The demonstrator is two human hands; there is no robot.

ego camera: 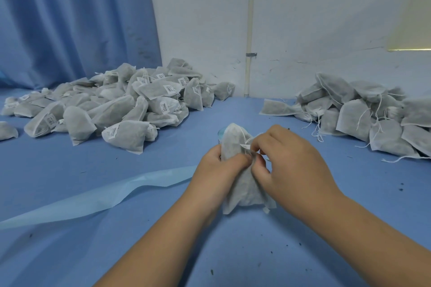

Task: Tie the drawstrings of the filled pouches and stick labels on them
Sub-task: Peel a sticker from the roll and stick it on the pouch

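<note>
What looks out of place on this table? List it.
Dark specks dot the blue table, likely spilled filling. A loose pale-blue strip trails across it. One pouch lies apart from the right pile.

Packing workroom — heaped pouches (121,105), blue-covered table (70,251)

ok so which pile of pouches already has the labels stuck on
The left pile: white barcode labels show on many of its pouches. The right pile shows none, only loose drawstrings trailing onto the blue table.
</note>
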